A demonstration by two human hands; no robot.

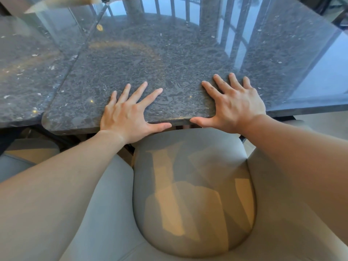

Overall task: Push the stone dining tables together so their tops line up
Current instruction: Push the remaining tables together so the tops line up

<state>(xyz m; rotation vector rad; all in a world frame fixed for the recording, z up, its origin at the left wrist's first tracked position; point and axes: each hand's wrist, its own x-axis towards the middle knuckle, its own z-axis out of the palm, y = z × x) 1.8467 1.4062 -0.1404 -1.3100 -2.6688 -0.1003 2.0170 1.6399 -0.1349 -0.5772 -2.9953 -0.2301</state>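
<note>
A dark speckled stone table fills the middle of the head view. A second stone table of the same stone lies at its left, the two meeting along a narrow seam that runs up and to the right. The middle table's near edge sticks out a little closer to me than the left one's. My left hand lies flat on the middle top at its near edge, fingers spread, thumb along the rim. My right hand lies flat beside it the same way.
A grey padded chair stands directly below my arms, its seat tucked partly under the near edge. Another grey cushion shows at the lower left. Railing bars reflect in the glossy top at the far side.
</note>
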